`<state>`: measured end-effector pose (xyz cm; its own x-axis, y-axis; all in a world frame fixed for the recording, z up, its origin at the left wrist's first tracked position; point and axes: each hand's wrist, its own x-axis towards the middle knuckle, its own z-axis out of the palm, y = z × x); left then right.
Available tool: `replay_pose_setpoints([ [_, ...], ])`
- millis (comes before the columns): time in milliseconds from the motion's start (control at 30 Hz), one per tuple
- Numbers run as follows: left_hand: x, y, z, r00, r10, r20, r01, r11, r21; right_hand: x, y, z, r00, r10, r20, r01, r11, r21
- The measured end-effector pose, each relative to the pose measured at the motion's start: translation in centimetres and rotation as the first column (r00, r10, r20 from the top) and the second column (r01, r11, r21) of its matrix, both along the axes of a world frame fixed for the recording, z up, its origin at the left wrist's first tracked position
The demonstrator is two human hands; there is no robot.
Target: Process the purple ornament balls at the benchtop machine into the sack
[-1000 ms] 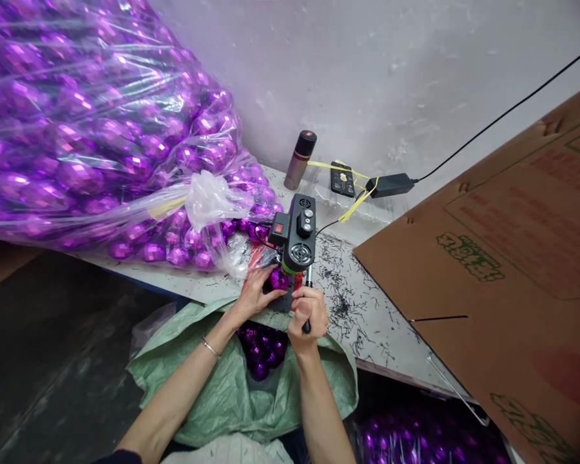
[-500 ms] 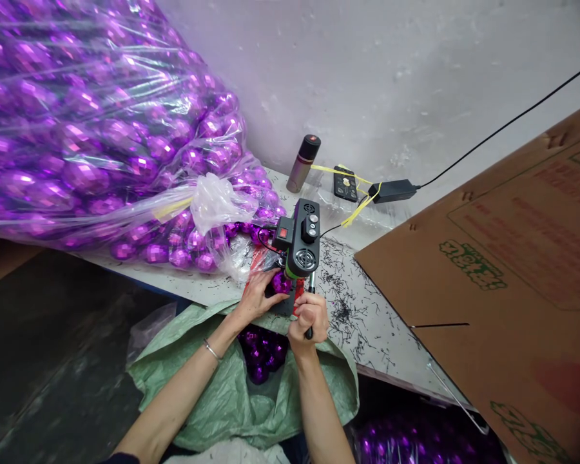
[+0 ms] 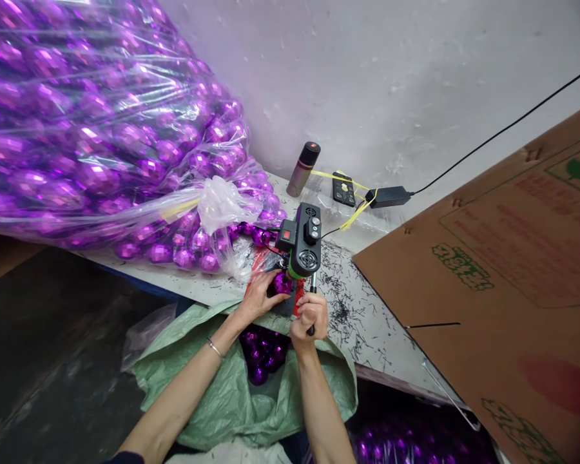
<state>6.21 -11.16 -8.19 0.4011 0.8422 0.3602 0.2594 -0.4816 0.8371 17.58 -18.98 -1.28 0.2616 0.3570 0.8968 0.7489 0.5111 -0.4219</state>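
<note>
A person's left hand [image 3: 260, 298] curls its thumb and fingers around a shiny purple ball [image 3: 282, 283] at the near foot of a black bench machine [image 3: 306, 241], while the right hand [image 3: 310, 317] closes in a fist around the machine's lever [image 3: 312, 290], just to its right. The single ball sits at the machine's working end, held and not released, on a pale counter [image 3: 203, 290]. Left of the machine bulges a clear plastic bag [image 3: 221, 205] packed with similar balls; on the near side, below it, a green sack [image 3: 198, 412] gapes with more purple balls [image 3: 258, 374] inside. Which of these have been through the machine, and how many remain, cannot be told from the view, though dark scraps [image 3: 341, 309] strewn to the machine's right suggest work well under way. Beyond the machine stand a dark-capped bottle [image 3: 303, 171] and, to its right, a phone-like black device [image 3: 343, 188] and a black power adapter [image 3: 390, 196]. A cardboard box [image 3: 512, 258] leans farther right of the machine.
</note>
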Motion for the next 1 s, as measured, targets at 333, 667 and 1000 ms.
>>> replay_pose_setpoints([
  [333, 0.0, 0.3, 0.2, 0.999, 0.004, -0.035, -0.004, 1.000, 0.005, 0.4, -0.1, 1.4, 0.989, 0.024, 0.144, -0.025, 1.000, 0.002],
  [667, -2.4, -5.5, -0.9, 0.989, 0.006, -0.150, 0.033, 0.966, 0.258, 0.0, -0.8, 8.3, 0.990, 0.054, -0.131, -0.082, 0.973, -0.217],
  [1000, -1.6, 4.5, 3.1, 0.879, 0.415, -0.234, -0.368, 0.903, 0.220, -0.3, -0.9, 6.1, 0.998, 0.052, -0.031, -0.056, 0.989, -0.139],
])
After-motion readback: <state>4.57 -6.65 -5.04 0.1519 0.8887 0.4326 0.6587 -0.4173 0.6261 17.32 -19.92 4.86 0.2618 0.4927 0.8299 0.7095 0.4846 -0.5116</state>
